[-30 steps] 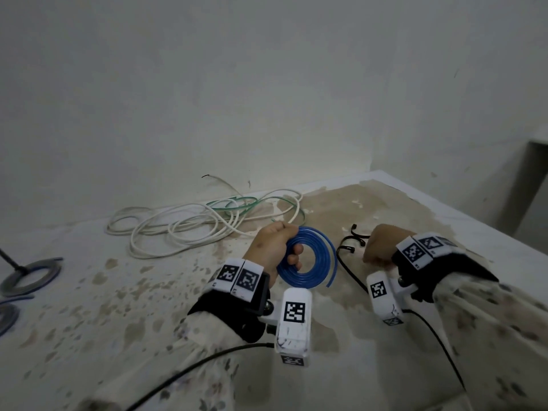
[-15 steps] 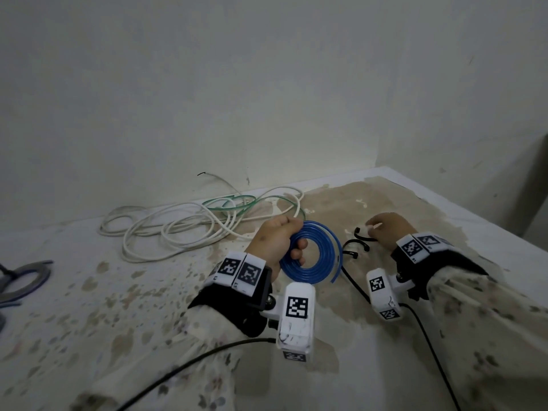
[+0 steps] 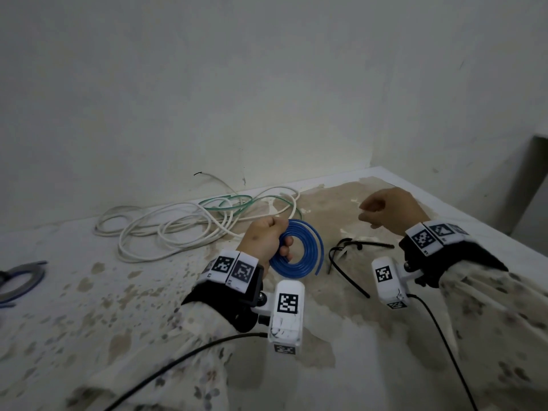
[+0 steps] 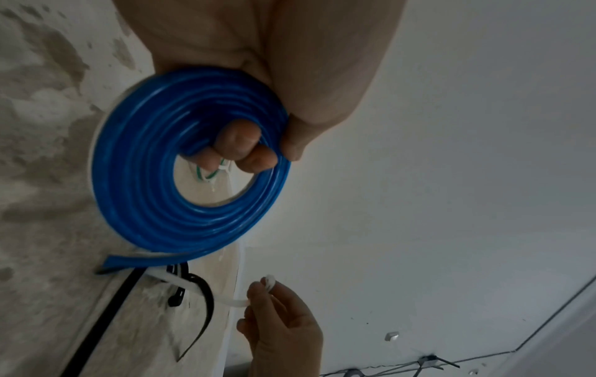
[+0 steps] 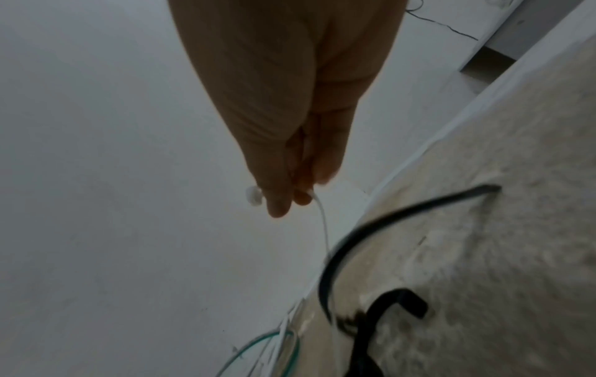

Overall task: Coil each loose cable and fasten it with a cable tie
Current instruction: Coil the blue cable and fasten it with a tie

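Note:
My left hand grips a coiled blue cable upright just above the stained table; in the left wrist view the fingers curl through the blue coil. My right hand is raised to the right of it and pinches a white cable tie by its head end, the strap trailing down. Black cable ties lie on the table between the two hands.
A loose tangle of white cable with a green cable lies against the back wall. A grey and blue coil sits at the far left. The table's right edge runs diagonally near my right hand.
My right hand has lifted off the table from among the black ties, now holding a white cable tie. The left hand keeps the blue coil in about the same place.

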